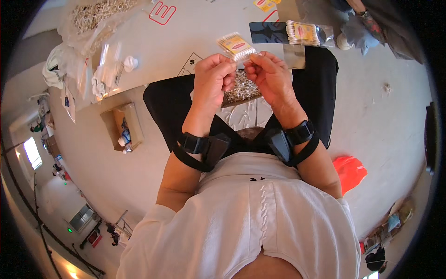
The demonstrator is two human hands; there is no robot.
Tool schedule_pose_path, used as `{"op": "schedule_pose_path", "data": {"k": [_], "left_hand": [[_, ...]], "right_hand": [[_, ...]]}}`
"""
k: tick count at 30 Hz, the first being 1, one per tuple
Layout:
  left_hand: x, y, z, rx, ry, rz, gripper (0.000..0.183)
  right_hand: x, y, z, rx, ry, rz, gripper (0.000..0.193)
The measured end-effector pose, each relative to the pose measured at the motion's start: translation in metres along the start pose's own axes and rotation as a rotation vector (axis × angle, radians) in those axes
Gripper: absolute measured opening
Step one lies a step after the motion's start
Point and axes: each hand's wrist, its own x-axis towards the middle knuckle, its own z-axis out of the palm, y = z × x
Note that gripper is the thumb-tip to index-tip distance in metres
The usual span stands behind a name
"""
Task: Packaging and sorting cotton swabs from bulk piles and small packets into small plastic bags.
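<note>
Both of my hands are raised over my lap, pinching the near end of a clear plastic pack of cotton swabs [234, 44] with a yellow card inside. My left hand [212, 78] grips its left corner with thumb and curled fingers. My right hand [271, 76] holds the right corner the same way. Beneath them, between my knees, sits a container of loose cotton swabs [242, 89], partly hidden by my hands. A second pack of cotton swabs [302, 33] lies at the right end of the table, on a dark strip [267, 33].
The white table [167, 44] bears a large clear bag of swabs [95, 18], empty plastic sleeves [109, 60] and yellow cards [265, 4]. An open cardboard box [110, 122] stands on the floor at left, a red plastic bag [349, 174] at right. Another person's arm [371, 25] shows top right.
</note>
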Motion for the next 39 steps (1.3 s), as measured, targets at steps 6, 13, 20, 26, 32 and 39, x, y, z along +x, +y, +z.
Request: {"op": "schedule_pose_path", "data": {"k": [6, 13, 20, 26, 32, 39], "left_hand": [[-0.004, 0.005, 0.009, 0.086, 0.0, 0.037, 0.007], [-0.01, -0.012, 0.016, 0.142, 0.113, 0.05, 0.011], [-0.017, -0.002, 0.016, 0.143, -0.003, 0.016, 0.008], [-0.019, -0.002, 0.017, 0.106, -0.031, 0.007, 0.011], [-0.017, -0.001, 0.02, 0.092, -0.048, 0.053, 0.01], [-0.016, -0.01, 0.025, 0.323, -0.025, 0.194, 0.012]], "right_hand": [[-0.005, -0.004, 0.008, -0.092, -0.016, -0.12, 0.008], [-0.011, 0.009, 0.009, -0.047, 0.103, 0.018, 0.014], [-0.014, -0.014, -0.004, -0.034, 0.013, 0.074, 0.014], [-0.02, -0.019, -0.004, -0.019, 0.11, -0.001, 0.017], [-0.029, -0.007, 0.003, 0.048, 0.058, 0.051, 0.016], [-0.03, -0.006, 0.012, 0.044, 0.112, -0.018, 0.016]]}}
